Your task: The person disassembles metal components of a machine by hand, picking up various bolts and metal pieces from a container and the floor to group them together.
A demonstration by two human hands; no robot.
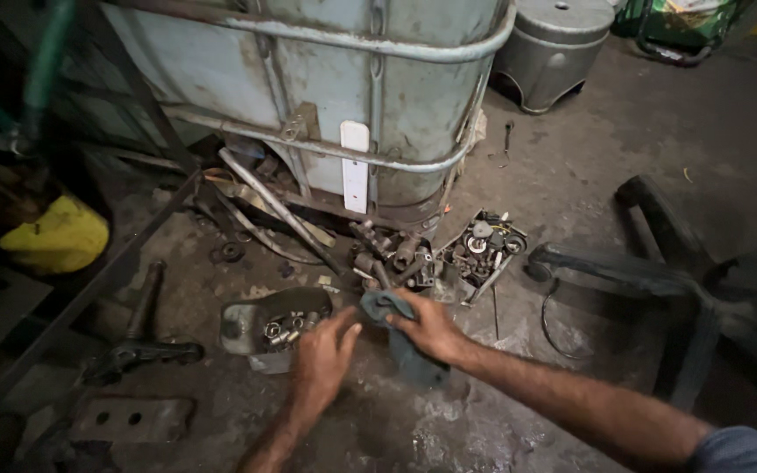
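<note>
Rag [400,337], dark and blue-green, lies on the dirty floor [571,158] right under the person's hands. The right hand [431,328] has its fingers closed on the top end of the rag and is holding it. The rag's long side runs from that hand down and toward the person. The left hand [321,359] is open, with its fingers spread, and holds nothing. It sits just beside the rag, on the rag's left. So the right hand is the one on the rag, and the left hand is very near.

Just past the left hand's fingertips is a dented metal tray [251,320] full of nuts and bolts [286,331]. Beyond the rag is a pile of metal pipe parts [392,254], and behind that stands a big caged tank [343,79].
</note>
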